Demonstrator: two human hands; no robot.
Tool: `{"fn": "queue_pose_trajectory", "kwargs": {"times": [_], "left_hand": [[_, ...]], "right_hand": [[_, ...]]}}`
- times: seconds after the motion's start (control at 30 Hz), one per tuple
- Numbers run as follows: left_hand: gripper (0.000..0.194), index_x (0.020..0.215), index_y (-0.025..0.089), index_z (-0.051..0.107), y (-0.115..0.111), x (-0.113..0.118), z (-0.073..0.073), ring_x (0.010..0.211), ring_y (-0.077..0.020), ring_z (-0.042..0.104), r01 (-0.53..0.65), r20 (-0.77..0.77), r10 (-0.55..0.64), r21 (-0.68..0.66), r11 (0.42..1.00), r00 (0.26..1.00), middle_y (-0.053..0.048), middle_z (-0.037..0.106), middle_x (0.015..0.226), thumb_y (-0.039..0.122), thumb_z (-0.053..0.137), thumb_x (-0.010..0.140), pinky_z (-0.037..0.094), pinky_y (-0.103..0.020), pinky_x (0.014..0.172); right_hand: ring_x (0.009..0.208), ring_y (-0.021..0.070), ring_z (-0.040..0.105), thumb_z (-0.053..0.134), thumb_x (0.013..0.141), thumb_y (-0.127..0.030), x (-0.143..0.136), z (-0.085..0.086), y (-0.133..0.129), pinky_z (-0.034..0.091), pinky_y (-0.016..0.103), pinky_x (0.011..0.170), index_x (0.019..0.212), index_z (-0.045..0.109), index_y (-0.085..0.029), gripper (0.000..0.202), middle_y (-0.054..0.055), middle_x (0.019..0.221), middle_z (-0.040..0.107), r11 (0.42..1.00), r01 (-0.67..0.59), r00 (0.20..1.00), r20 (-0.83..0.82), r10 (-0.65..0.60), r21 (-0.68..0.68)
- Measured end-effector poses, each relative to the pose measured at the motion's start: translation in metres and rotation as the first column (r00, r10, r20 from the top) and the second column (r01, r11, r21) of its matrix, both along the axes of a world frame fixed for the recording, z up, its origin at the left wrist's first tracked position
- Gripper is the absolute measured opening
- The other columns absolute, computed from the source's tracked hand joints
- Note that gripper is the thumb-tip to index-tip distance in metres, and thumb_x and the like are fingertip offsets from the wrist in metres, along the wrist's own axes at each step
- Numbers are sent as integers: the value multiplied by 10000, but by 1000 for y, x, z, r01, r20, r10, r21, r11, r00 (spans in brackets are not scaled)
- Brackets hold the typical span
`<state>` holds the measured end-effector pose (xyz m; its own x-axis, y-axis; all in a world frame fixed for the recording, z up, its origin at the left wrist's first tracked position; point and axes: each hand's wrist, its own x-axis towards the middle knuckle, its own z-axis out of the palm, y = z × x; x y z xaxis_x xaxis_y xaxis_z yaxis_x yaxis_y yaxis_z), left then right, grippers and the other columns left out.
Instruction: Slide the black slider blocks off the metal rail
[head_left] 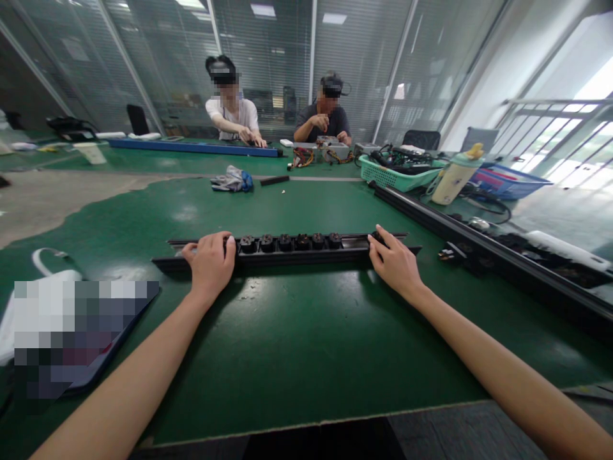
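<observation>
A long black channel-shaped strip (287, 258) lies crosswise on the green table, with several round black sockets (285, 242) in a row along its middle. My left hand (211, 259) is closed around the strip just left of the row; its fingertips rest at the inner edge. Near the strip's right end, my right hand (395, 260) pinches a small black piece (378, 237), mostly hidden by the fingers. Between the row and that piece, a stretch of the channel's inside shows.
On the right lie a long black rail (431, 220), a green basket (397, 176) of cables and a cream bottle (454, 179). Ahead are a grey cloth (232, 179) and two people behind a blue bar (191, 147). A blurred-out tablet-like object sits left.
</observation>
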<state>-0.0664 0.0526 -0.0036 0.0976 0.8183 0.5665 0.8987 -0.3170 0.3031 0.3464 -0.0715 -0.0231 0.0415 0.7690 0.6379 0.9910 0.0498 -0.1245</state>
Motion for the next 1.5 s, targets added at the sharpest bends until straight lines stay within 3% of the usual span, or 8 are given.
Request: {"fn": "queue_pose_trajectory", "kwargs": {"times": [1.5], "left_hand": [[447,1206,199,684,1,0,-1,1262,-357,637,-9,-11,9,5,1000,1000,-187,763,1284,420,322,1064,318,-553,1101]], "right_hand": [[1305,375,707,493,1061,-267,3,3,-2,608,555,1082,1278,821,-162,406,172,1571,628,996,88,996,19,-88,-5]]}}
